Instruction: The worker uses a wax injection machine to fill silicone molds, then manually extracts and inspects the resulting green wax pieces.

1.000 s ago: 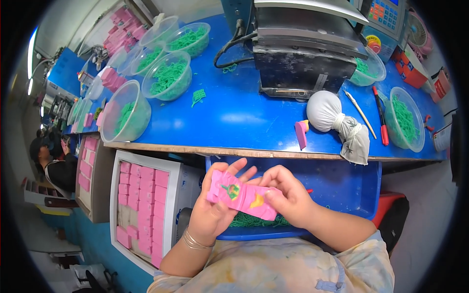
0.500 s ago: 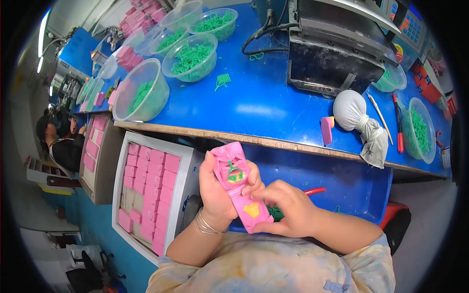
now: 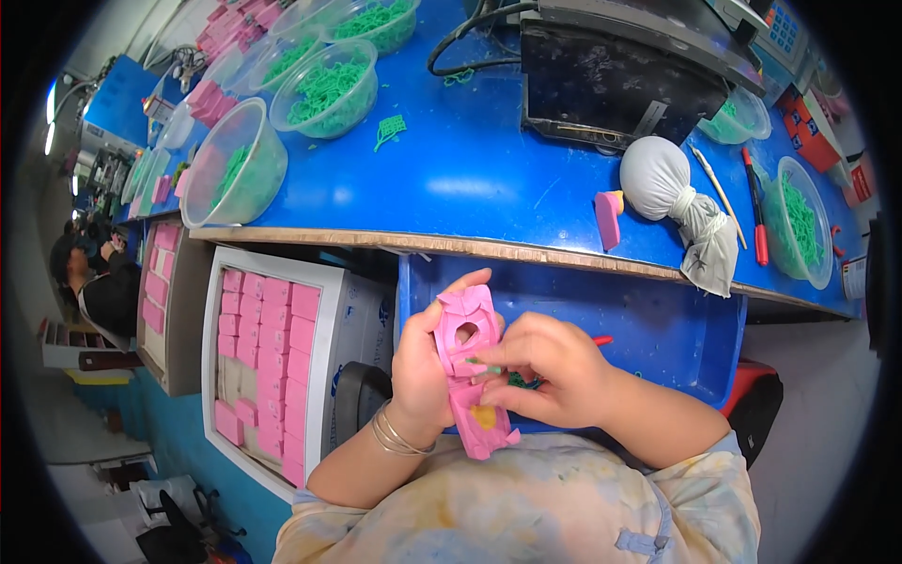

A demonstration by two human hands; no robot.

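My left hand [image 3: 420, 371] is wrapped round a soft pink rubber mould [image 3: 474, 438], opened into two joined halves, one above the other. A dark hollow shows in the upper half, and a yellow patch [image 3: 483, 416] lies in the lower one. Over the fold between the halves, the fingers of my right hand [image 3: 559, 368] are pinched together. A small green piece [image 3: 476, 361] shows at their tips, mostly hidden by the fingers. Beneath both hands is a blue tray [image 3: 648, 301] with green scraps in it.
On the blue bench [image 3: 451, 188] stand clear bowls [image 3: 324, 89] of green strands, a black machine [image 3: 601, 89], a tied white cloth pouch [image 3: 656, 179], a red pen [image 3: 754, 207] and a small pink block [image 3: 608, 221]. A white box [image 3: 319, 348] of pink blocks is at left; another person sits beyond.
The green piece has left the upper half's hollow and shows at my right fingertips. My right hand has moved up to the fold. The view has shifted, so the bench sits higher.
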